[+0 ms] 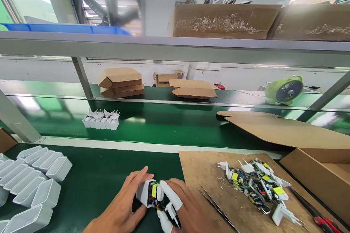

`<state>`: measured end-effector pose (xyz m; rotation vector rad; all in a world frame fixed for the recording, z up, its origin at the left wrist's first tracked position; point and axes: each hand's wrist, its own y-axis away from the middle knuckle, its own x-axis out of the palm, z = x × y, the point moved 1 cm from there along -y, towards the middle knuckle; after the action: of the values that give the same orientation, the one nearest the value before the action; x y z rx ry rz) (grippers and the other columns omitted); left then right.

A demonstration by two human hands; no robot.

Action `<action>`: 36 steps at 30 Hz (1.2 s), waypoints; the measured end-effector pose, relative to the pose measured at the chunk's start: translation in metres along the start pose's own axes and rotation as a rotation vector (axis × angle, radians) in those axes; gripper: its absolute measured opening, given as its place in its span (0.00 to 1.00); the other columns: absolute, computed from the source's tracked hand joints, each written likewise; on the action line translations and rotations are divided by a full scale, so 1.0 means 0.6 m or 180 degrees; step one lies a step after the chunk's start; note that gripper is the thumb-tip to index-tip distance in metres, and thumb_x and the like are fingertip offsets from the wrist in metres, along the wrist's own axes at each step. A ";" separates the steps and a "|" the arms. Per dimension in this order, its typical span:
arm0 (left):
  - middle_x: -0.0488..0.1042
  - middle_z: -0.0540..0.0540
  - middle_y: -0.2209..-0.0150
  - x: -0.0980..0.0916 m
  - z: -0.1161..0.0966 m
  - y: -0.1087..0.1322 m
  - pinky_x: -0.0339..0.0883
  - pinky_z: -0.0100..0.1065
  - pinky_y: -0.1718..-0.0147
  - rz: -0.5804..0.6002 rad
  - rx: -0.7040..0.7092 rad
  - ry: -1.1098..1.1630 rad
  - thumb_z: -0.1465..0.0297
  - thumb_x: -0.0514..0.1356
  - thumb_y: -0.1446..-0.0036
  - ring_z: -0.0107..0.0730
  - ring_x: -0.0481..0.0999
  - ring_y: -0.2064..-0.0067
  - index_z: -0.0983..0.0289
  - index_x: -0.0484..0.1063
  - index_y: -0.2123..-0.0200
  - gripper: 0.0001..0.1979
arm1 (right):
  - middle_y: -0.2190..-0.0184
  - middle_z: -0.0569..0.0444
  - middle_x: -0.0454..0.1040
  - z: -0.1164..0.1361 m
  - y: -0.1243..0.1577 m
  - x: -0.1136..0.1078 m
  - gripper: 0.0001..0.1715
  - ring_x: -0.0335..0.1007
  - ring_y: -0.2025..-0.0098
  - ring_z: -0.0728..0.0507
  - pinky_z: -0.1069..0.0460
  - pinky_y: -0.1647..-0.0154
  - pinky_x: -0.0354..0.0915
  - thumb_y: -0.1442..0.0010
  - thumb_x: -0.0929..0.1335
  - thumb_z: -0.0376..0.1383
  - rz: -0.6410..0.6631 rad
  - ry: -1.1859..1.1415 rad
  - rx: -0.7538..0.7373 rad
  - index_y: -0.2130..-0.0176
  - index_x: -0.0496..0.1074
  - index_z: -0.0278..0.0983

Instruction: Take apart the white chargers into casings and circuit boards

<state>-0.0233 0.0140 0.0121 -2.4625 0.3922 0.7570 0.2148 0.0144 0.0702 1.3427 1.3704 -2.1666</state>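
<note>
My left hand (124,201) is closed around a white plastic charger housing (142,193), fingers on top and thumb below. My right hand (188,205), with white covers on its thumb and a finger, grips a small circuit board (154,191) with a yellow-wrapped part. The board's left end is at the housing's open mouth; how far it goes in is hidden. A white plug piece (171,211) shows between the right fingers. Tweezers (216,205) and a heap of circuit boards with white plugs (257,182) lie to the right on a brown board (202,167).
Rows of empty white housings (35,174) stand at left. A block of filled housings (101,120) sits on the green conveyor (164,123). Red-handled pliers (322,222) and an open carton (317,167) are at right. A shelf (164,49) crosses above; a green fan (284,90) stands behind.
</note>
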 end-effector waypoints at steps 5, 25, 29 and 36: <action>0.67 0.61 0.33 0.002 0.001 -0.001 0.64 0.59 0.34 0.0035 -0.0042 0.0021 0.79 0.55 0.36 0.50 0.65 0.33 0.51 0.35 0.24 0.45 | 0.44 0.38 0.75 -0.001 0.003 0.007 0.33 0.71 0.41 0.34 0.43 0.42 0.74 0.45 0.64 0.23 0.0140 -0.0184 0.0066 0.40 0.65 0.30; 0.65 0.60 0.32 0.000 0.002 0.001 0.58 0.65 0.32 0.0173 -0.0279 0.0202 0.80 0.56 0.36 0.51 0.62 0.32 0.49 0.36 0.24 0.46 | 0.43 0.41 0.73 0.002 0.004 0.007 0.37 0.69 0.42 0.37 0.44 0.42 0.74 0.38 0.64 0.24 0.0196 -0.0543 0.0270 0.32 0.58 0.34; 0.65 0.62 0.33 0.007 -0.003 -0.001 0.60 0.63 0.33 0.0202 -0.0115 0.0330 0.81 0.57 0.37 0.52 0.63 0.32 0.49 0.35 0.24 0.48 | 0.43 0.42 0.73 0.004 0.010 0.019 0.42 0.69 0.41 0.36 0.44 0.41 0.74 0.46 0.65 0.21 0.0306 -0.0627 0.0292 0.33 0.59 0.35; 0.68 0.61 0.35 0.021 0.000 0.007 0.71 0.50 0.37 0.0312 -0.0186 0.0545 0.70 0.59 0.30 0.48 0.73 0.36 0.47 0.40 0.24 0.41 | 0.52 0.43 0.77 0.002 0.012 0.016 0.38 0.76 0.53 0.37 0.44 0.54 0.78 0.36 0.71 0.37 -0.0141 -0.0566 0.0349 0.32 0.56 0.36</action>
<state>-0.0147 0.0092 0.0032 -2.5878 0.5652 0.6060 0.2136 0.0121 0.0585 1.1324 1.2422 -2.3573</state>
